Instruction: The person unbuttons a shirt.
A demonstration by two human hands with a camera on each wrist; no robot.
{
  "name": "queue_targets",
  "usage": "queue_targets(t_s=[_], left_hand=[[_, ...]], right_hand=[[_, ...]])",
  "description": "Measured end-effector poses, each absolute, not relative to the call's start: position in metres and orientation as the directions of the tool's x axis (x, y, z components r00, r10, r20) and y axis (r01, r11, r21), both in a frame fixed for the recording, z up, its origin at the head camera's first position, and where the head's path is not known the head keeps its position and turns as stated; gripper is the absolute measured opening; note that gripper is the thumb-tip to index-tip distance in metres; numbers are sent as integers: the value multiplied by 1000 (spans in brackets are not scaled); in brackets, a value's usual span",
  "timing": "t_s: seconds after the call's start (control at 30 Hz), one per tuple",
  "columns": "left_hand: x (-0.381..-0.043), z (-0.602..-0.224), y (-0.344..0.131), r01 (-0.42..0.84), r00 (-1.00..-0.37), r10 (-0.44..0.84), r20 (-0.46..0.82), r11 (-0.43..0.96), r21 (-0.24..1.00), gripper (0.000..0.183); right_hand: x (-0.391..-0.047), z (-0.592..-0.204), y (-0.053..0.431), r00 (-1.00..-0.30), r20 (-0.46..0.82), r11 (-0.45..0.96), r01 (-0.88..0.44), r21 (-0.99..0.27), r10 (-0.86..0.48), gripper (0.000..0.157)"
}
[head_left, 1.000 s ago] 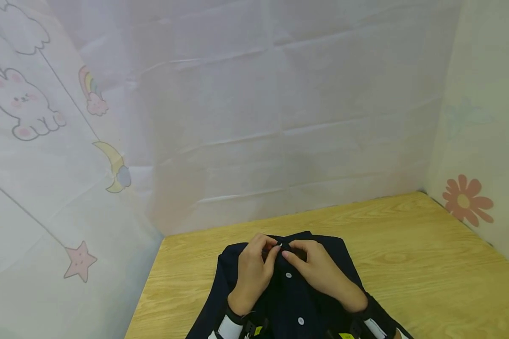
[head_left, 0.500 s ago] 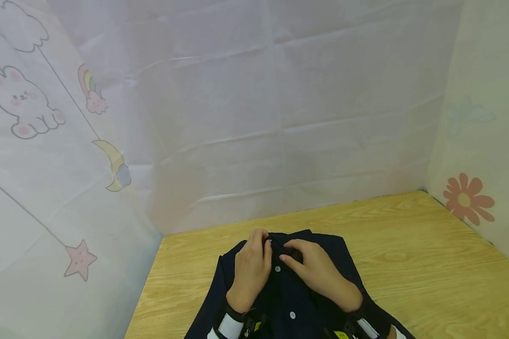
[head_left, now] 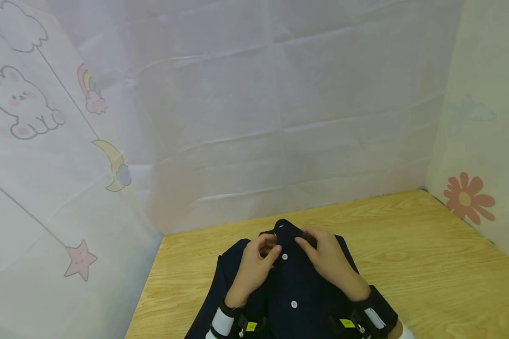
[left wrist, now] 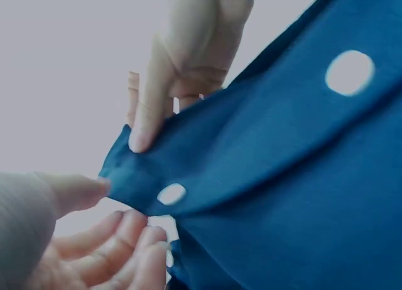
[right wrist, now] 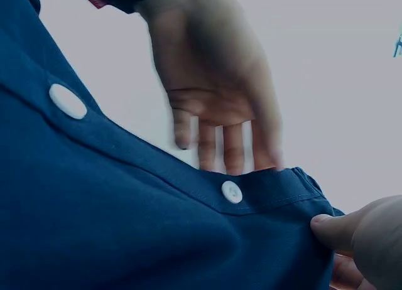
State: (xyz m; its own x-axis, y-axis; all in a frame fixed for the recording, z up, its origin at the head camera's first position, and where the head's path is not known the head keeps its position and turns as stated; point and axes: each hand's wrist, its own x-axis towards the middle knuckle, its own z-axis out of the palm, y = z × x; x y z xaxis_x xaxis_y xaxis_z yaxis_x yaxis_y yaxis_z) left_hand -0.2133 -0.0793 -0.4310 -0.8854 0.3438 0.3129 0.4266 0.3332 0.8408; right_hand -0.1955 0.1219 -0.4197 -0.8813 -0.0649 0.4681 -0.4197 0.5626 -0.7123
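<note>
A navy shirt [head_left: 280,282] with white buttons lies on the table, its upper front edge raised between my two hands. My right hand [head_left: 332,263] pinches that edge, with the thumb on the front of the cloth and fingers behind it. On the other side, my left hand [head_left: 252,268] is beside the upper button [head_left: 284,256]. In the left wrist view, the left thumb [left wrist: 88,193] is at the cloth's edge and the loosely bent fingers are below it, apart from the thumb. A small pale slit or mark shows at the raised tip in the head view.
The shirt spreads over a wood-grain table [head_left: 407,263]. White sheeting [head_left: 220,117] stands behind the table, with printed panels at left and right. A lower button [head_left: 294,304] is between my forearms, and dark bands circle both wrists.
The shirt's top edge has risen and now stands up between the hands. My left hand has shifted down from the collar and its fingers have parted; my right hand has moved slightly up and right.
</note>
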Motion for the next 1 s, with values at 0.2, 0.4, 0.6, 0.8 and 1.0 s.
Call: queue_targets(t_s=[0.2,0.4,0.6,0.8,1.0], left_hand=[[-212,-437,-73,447,-872,397,287,406,797,7],[-211,-435,-74,386,-910,295,291,350,853,7],[-213,-430,-75,303,-946,191,261,242,922,8],[-211,-428,-77,224,-933,312,180,109,968,14],[-214,-427,-85,144,-873,478,96,65,987,16]], right_hand=[[-199,-421,127,-884,467,535,-405,-741,-23,8],[-192,-419,115,-851,521,612,-379,-694,64,15],[-177,-413,100,-872,490,694,-353,-627,-1,12],[-180,-420,93,-922,383,686,-308,-659,-45,11],[-186,-425,102,-915,353,527,-401,-750,-195,12]])
